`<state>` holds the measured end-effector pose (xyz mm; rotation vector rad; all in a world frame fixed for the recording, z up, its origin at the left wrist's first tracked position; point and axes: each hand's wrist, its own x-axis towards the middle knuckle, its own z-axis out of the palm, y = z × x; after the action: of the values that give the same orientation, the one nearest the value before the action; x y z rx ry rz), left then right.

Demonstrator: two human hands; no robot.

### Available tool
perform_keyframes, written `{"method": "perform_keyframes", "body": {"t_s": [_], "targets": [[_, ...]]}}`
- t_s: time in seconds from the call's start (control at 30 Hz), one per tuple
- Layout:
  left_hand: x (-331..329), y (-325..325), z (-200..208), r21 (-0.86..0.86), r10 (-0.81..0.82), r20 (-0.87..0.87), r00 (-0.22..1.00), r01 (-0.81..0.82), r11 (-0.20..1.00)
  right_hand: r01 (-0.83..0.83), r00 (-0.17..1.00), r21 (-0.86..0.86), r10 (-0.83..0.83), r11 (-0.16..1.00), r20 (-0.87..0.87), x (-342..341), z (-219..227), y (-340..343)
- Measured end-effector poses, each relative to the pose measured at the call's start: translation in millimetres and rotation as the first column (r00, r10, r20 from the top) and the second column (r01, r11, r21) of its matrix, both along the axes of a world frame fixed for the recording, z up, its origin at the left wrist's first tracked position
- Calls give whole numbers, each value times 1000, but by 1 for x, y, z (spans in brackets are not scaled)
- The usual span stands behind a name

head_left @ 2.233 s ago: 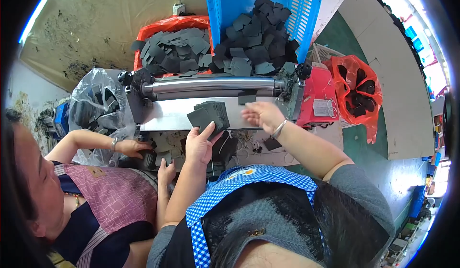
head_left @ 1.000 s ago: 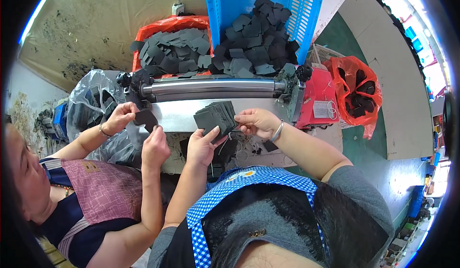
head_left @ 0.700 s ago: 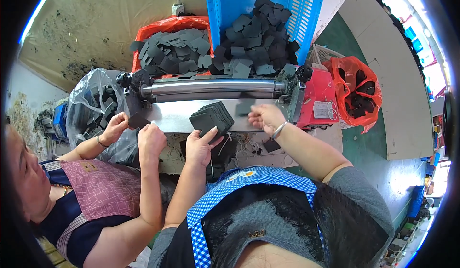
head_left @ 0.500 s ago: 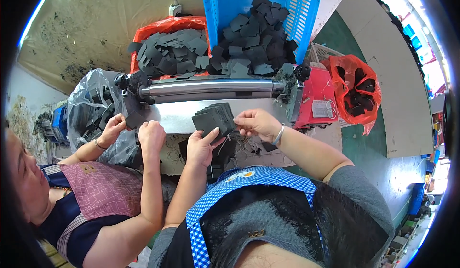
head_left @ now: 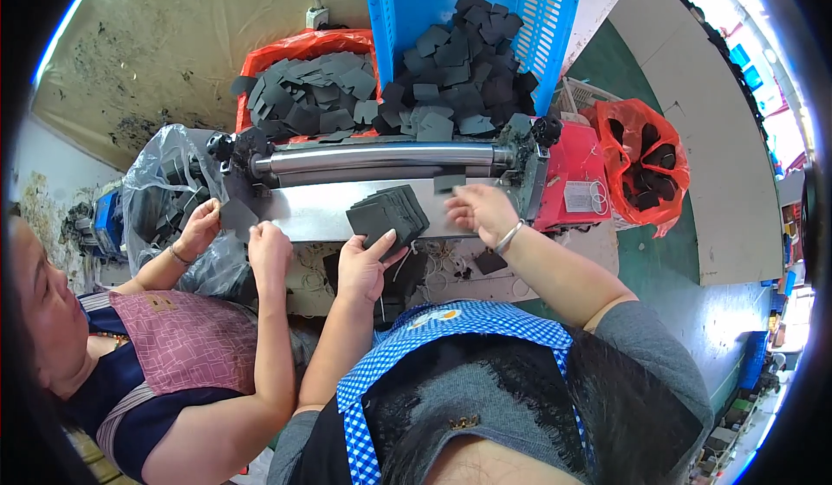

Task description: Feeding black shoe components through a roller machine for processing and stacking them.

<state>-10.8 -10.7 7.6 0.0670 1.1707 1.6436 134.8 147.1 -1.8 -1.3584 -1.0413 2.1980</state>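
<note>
A fanned stack of thin black square pieces (head_left: 386,212) sits in my left hand (head_left: 362,268), thumb on top, above the metal feed plate (head_left: 316,208). To its right my right hand (head_left: 487,214) hovers over the plate with fingers apart. One single black piece (head_left: 449,182) lies just beyond its fingertips, close to the steel roller (head_left: 381,159); whether a fingertip still touches it I cannot tell. At my left, a co-worker's hands (head_left: 270,249) are at another black piece (head_left: 238,216).
Behind the roller stand a red bag (head_left: 303,45) and a blue crate (head_left: 555,17), both heaped with black pieces. A clear bag (head_left: 143,182) is by the co-worker. The machine's red housing (head_left: 572,169) and another red bag (head_left: 611,147) are at right.
My right hand has moved from the stack's edge rightward and its fingers have spread; a single piece now lies near the roller. The co-worker's piece has turned and shifted slightly.
</note>
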Motion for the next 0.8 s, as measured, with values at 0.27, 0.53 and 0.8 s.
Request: {"method": "perform_keyframes", "body": {"t_s": [0.27, 0.53, 0.8], "targets": [[-1, -1, 0, 85, -83, 178, 981, 68, 994, -373, 902, -235, 291, 898, -318, -2, 9, -15], [1, -1, 5, 52, -58, 117, 992, 52, 997, -321, 925, -129, 280, 938, -258, -2, 27, -26], [4, -1, 5, 83, -63, 195, 979, 48, 995, -260, 950, -219, 209, 940, -231, 2, 13, -27]]}}
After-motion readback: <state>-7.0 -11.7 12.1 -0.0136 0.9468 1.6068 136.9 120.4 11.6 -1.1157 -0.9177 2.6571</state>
